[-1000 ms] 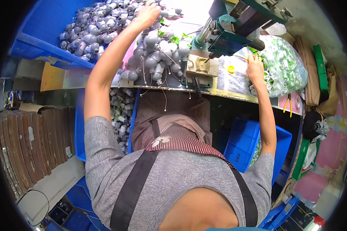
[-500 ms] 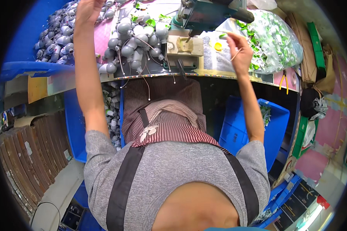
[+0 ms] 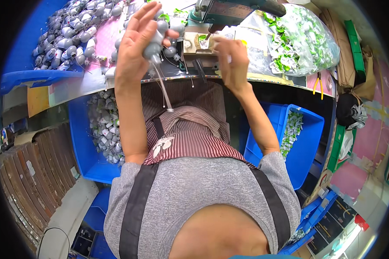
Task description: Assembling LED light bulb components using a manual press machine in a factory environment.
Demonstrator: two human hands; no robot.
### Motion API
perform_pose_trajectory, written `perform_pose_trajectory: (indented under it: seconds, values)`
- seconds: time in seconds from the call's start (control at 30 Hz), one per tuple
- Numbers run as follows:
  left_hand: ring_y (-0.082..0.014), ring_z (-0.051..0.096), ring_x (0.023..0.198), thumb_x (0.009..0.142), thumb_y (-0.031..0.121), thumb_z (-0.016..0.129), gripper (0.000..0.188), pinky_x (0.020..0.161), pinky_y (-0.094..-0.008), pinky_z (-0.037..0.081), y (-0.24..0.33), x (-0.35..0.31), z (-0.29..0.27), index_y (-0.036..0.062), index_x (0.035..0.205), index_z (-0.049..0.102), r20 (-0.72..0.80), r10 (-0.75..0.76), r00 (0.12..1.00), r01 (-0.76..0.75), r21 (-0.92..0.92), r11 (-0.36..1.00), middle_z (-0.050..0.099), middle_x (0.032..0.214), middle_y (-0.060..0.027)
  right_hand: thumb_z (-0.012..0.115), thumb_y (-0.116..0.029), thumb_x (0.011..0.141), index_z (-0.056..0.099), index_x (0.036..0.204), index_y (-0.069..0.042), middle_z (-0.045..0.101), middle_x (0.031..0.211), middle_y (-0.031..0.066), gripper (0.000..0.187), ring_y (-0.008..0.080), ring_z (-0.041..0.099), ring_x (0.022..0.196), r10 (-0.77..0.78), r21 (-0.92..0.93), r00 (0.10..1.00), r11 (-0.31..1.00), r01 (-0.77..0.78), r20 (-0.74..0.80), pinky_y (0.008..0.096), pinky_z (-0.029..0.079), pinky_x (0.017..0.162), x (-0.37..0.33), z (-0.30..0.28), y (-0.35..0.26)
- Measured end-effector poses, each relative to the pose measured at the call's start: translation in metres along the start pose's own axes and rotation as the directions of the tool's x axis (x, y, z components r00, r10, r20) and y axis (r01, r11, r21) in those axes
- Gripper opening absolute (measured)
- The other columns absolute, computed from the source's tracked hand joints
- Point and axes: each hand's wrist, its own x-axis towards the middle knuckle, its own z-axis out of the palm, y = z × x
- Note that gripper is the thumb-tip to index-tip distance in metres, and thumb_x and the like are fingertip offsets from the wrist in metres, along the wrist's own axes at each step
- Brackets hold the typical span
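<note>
My left hand (image 3: pixel 136 49) is closed round a grey bulb-shaped part (image 3: pixel 153 51), raised in front of the bench. A pale wire (image 3: pixel 163 88) hangs from that part over my apron. To its right, my right hand (image 3: pixel 234 60) is bent beside a pale fixture block (image 3: pixel 216 48); its fingers are smeared by motion, and whether they hold anything is unclear. A small green-and-white piece (image 3: pixel 204 42) sits in the block's recess, under the tip of a dark green bench machine (image 3: pixel 229 13).
Grey bulb parts (image 3: pixel 69 32) are heaped at the left. Right of the machine lie a clear bag (image 3: pixel 311 41) of green-and-white pieces and yellow-handled pliers (image 3: pixel 318 86). Below the bench, a left blue bin (image 3: pixel 80 142) holds bulb parts; a right blue bin (image 3: pixel 308 146) holds small pieces.
My left hand has come from the far-left heap toward the middle with a grey bulb part. My right hand has moved left to the block, where a green-and-white piece now sits in the recess.
</note>
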Motion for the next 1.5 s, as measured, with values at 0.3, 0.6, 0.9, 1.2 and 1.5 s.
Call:
perform_pose_trajectory:
  seconds: [0.3,0.6,0.9,1.2,1.5]
  values:
    - [-0.0093,0.063,0.071,0.097,0.014,0.065,0.019,0.060,-0.0227,0.052,-0.032,-0.019,0.007,0.0013,0.111,0.065,0.004,-0.274,0.962,0.273,0.091,0.958,0.072,0.098,-0.0112,0.070,-0.023,0.097,0.069,0.090,-0.001,0.062,0.072,-0.0010,0.023,0.0037,0.053,0.061,0.648,0.422,0.753,0.656,-0.626,0.111,0.0195,0.041,0.055,-0.001,-0.039,0.076]
    - [-0.0157,0.066,0.070,0.089,0.014,0.073,0.013,0.063,-0.0301,0.052,-0.057,-0.035,0.032,0.0039,0.097,0.070,-0.062,0.081,0.995,-0.002,0.785,0.619,0.071,0.087,-0.0056,0.060,-0.034,0.103,0.068,0.084,-0.002,0.062,0.064,-0.0008,0.037,0.0044,0.052,0.056,0.538,0.006,0.842,0.843,-0.538,-0.034,0.0225,0.041,0.053,-0.005,-0.027,0.095]
    - [-0.0263,0.070,0.089,0.085,0.009,0.073,0.011,0.073,-0.0366,0.058,-0.090,-0.052,0.047,0.0074,0.094,0.066,0.307,0.194,0.932,-0.329,0.940,0.090,0.071,0.113,-0.0048,0.057,-0.031,0.105,0.065,0.089,-0.003,0.062,0.068,0.0005,0.033,0.0055,0.053,0.054,0.597,0.694,0.764,0.444,-0.567,0.243,0.0189,0.040,0.049,0.025,-0.009,0.031]
    - [-0.0223,0.066,0.077,0.083,0.010,0.071,0.011,0.061,-0.0361,0.057,-0.096,-0.049,0.039,0.0084,0.091,0.063,0.326,0.222,0.919,-0.353,0.931,0.093,0.069,0.122,-0.0013,0.057,-0.021,0.103,0.062,0.087,0.000,0.062,0.064,0.0046,0.026,0.0122,0.059,0.055,0.447,0.453,0.874,0.750,-0.482,0.191,0.0269,0.047,0.052,0.029,0.023,0.002]
    - [-0.0231,0.067,0.077,0.083,0.011,0.070,0.011,0.062,-0.0378,0.057,-0.097,-0.051,0.041,0.0078,0.090,0.062,0.300,0.199,0.933,-0.325,0.940,0.104,0.068,0.123,-0.0010,0.056,-0.019,0.102,0.062,0.090,0.001,0.065,0.066,0.0105,0.023,0.0201,0.065,0.060,0.373,0.273,0.915,0.874,-0.402,0.153,0.0334,0.050,0.056,0.033,0.024,0.004]
